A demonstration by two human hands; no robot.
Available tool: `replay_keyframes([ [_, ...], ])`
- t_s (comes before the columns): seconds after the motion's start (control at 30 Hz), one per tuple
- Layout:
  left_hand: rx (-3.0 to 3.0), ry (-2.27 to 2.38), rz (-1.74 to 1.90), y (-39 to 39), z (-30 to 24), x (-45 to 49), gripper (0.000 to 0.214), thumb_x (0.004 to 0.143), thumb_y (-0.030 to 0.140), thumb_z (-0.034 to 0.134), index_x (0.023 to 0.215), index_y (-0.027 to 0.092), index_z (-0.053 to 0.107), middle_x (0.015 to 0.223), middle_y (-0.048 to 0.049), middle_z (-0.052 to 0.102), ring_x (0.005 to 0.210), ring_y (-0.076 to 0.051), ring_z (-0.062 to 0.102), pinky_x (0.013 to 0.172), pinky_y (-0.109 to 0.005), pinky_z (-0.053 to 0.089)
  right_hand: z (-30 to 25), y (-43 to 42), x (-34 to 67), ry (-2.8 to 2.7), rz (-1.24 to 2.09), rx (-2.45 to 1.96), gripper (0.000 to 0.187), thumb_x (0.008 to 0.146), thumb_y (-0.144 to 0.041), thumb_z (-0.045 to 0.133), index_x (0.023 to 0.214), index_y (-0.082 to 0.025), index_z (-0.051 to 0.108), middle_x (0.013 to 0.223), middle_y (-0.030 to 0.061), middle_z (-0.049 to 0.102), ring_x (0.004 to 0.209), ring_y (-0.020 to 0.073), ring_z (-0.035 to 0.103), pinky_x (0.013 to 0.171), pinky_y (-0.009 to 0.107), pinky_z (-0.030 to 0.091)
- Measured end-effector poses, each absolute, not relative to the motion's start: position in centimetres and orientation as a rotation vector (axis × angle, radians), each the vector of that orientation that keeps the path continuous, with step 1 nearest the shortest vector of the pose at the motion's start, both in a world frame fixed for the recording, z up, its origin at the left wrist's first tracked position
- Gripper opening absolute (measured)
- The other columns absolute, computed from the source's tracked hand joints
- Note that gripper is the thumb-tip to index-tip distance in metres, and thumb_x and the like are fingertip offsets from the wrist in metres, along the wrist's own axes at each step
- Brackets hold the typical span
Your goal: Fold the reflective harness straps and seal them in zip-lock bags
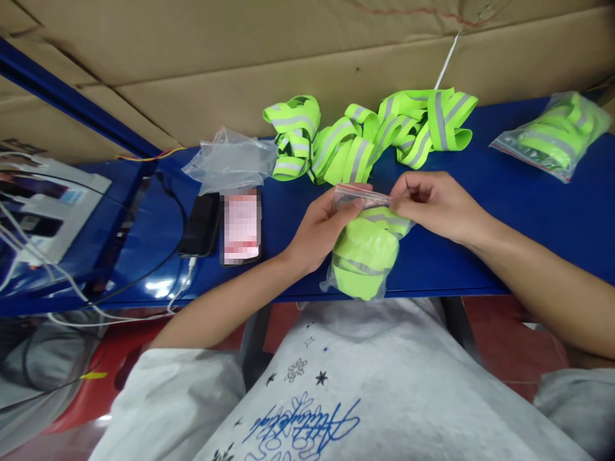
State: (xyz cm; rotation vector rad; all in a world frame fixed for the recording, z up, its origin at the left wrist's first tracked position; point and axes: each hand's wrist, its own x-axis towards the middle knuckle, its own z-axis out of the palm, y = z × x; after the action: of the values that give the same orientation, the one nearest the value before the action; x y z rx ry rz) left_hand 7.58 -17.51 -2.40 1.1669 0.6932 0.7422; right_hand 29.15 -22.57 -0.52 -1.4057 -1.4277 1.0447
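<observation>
A clear zip bag with a folded neon-yellow reflective strap inside hangs between my hands at the front edge of the blue table. My left hand pinches the left end of its red-lined zip strip, thumb in front. At the strip's right end, the thumb and fingers of my right hand are pinched together on the bag. Just beyond my hands lies a row of loose neon-yellow reflective straps, coiled and tangled, with grey stripes.
Flat empty zip bags lie at the back left. Two phones, one dark with a white cable and one lit, rest left of my arm. A filled zip bag sits far right. Cables cross the left side. Cardboard lines the back.
</observation>
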Motion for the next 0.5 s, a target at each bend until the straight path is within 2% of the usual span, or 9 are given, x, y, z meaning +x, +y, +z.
replay_keyframes([
  [0.13, 1.177, 0.682, 0.743, -17.5, -2.6, 7.6, 0.028, 0.091, 0.042, 0.079, 0.112, 0.024, 0.078, 0.115, -0.0023, 0.080, 0.110, -0.022, 0.073, 0.099, -0.033, 0.057, -0.2, -22.7, 29.4, -1.473, 1.021, -1.377, 0.024, 0.078, -0.033, 0.088, 0.071, -0.022, 0.067, 0.060, -0.0033, 0.055, 0.054, 0.0089, 0.044, 0.049, 0.027, 0.029],
  [0.27, 1.147, 0.657, 0.760, -17.6, -2.9, 7.6, 0.024, 0.093, 0.043, 0.077, 0.108, 0.023, 0.078, 0.116, -0.0021, 0.080, 0.110, -0.020, 0.073, 0.101, -0.031, 0.056, 0.0, -22.9, 30.1, -1.495, 1.082, -1.389, 0.022, 0.080, -0.039, 0.086, 0.081, -0.023, 0.072, 0.063, -0.0022, 0.060, 0.053, 0.0109, 0.049, 0.048, 0.028, 0.037],
  [0.5, 1.210, 0.637, 0.812, -17.4, -3.4, 7.9, 0.025, 0.094, 0.045, 0.076, 0.107, 0.023, 0.077, 0.112, -0.0011, 0.080, 0.106, -0.018, 0.073, 0.101, -0.031, 0.056, -0.4, -22.9, 30.0, -1.577, 0.904, -1.384, 0.023, 0.078, -0.037, 0.085, 0.075, -0.022, 0.068, 0.066, -0.0006, 0.060, 0.059, 0.0131, 0.049, 0.054, 0.031, 0.035],
])
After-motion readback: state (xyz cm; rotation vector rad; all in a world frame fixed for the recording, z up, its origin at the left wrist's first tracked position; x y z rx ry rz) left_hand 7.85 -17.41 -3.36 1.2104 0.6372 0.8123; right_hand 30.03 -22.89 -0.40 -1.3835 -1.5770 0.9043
